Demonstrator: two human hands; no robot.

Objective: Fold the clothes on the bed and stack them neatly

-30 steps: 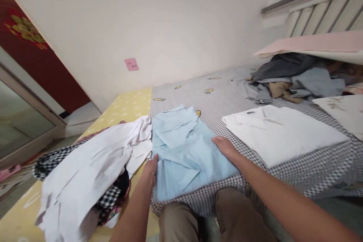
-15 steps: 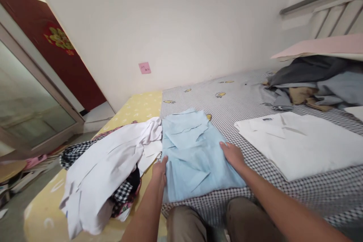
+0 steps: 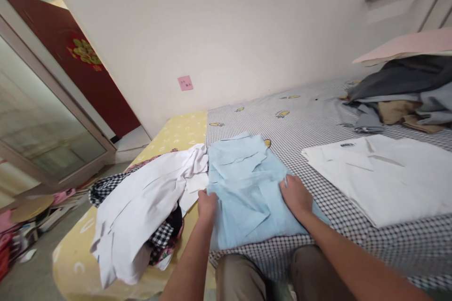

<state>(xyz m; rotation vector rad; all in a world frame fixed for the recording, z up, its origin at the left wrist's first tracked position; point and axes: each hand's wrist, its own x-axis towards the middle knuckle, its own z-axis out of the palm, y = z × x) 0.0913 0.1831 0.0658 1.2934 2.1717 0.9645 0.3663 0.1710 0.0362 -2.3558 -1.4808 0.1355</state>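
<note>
A light blue shirt (image 3: 243, 193) lies folded into a rough rectangle on the checked bedsheet (image 3: 254, 117), its collar end away from me. My left hand (image 3: 207, 205) is closed on its left edge, fingers curled and partly hidden by the cloth. On the opposite edge, my right hand (image 3: 295, 195) grips the shirt with the thumb on top and the fingers curled around. Creases run across the upper layer between both hands. A white shirt (image 3: 141, 207) lies loosely bunched just left of my left hand.
Right of the blue shirt lies a folded white shirt (image 3: 384, 178). A pile of grey and brown clothes (image 3: 406, 94) sits at the far right under a pink sheet-like piece (image 3: 409, 44). Black-and-white checked cloth (image 3: 106, 190) pokes from beneath the left shirt. A wall (image 3: 264, 28) borders the bed.
Both hands have closed more firmly on the blue shirt's side edges, and the right edge is bunched under my right hand. The whole view has shifted slightly.
</note>
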